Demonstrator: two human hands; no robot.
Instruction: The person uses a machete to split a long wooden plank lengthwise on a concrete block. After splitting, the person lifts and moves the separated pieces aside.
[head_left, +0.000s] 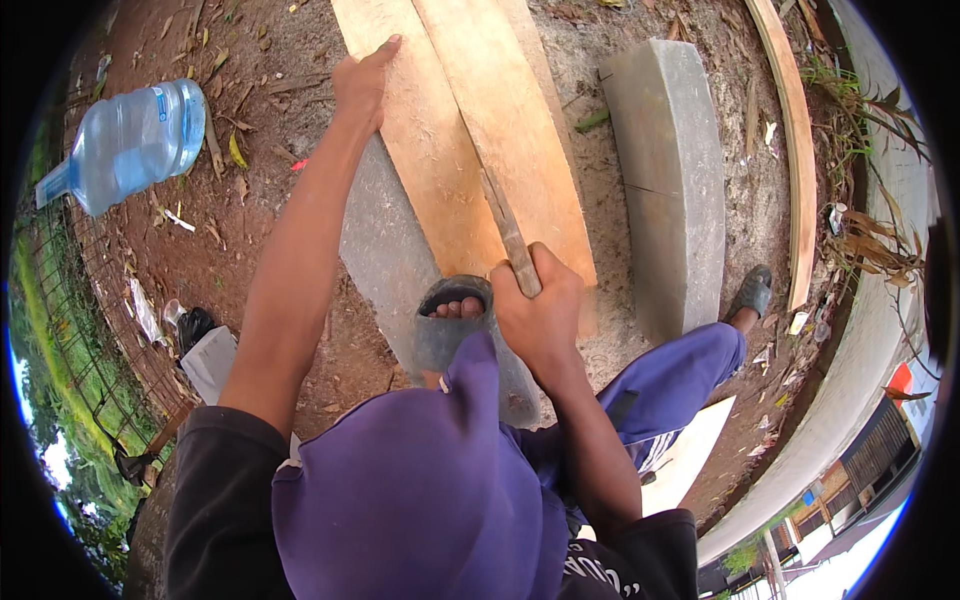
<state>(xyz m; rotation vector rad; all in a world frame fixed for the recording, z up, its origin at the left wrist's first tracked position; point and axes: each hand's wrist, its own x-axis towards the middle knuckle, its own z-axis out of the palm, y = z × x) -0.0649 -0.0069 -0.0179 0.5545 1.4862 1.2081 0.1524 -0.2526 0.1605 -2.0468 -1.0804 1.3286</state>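
A light-brown wooden board (440, 170) lies over a grey concrete block (375, 220), running away from me. At its far left edge my left hand (362, 88) grips it, thumb on top and the other fingers mostly hidden. Close to the board's near end, my right hand (543, 315) is closed around a narrow, worn wooden stick (512, 235). This stick runs along a dark line down the board's length; whether it joins a blade there I cannot tell. My foot in a dark sandal (450, 325) rests at the board's near end.
Another concrete block (670, 190) stands to the right, with a long wooden strip (795, 150) beyond it. A large clear blue water jug (135, 145) lies on the left. My other foot (752, 292) is at the right. Wire fencing (90, 320) borders the left side.
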